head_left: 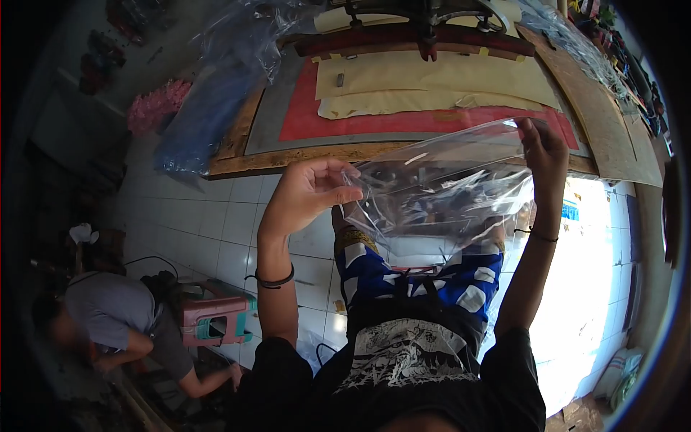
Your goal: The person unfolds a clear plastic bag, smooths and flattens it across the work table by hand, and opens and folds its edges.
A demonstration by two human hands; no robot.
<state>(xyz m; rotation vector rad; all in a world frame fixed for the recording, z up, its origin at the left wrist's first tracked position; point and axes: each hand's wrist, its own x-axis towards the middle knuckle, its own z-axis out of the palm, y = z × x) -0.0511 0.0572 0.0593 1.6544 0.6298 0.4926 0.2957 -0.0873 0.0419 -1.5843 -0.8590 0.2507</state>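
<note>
A clear plastic sheet (446, 187) is stretched between my two hands, above my lap and near the table's front edge. My left hand (324, 186) pinches its left end between thumb and fingers. Raised a little higher, my right hand (541, 144) grips the upper right corner with closed fingers. The sheet is see-through and creased, with bright reflections, and hangs in folds below the hands. Behind it on the table lie a red sheet (299, 115) and cream-coloured paper (432, 83).
A dark red metal bar (417, 42) spans the table's back. Bluish plastic (209, 122) drapes over the left corner, near a pink bundle (160, 104). A person (115, 309) bends at the lower left beside stacked pink and green stools (216, 317). A board (597, 108) lies right.
</note>
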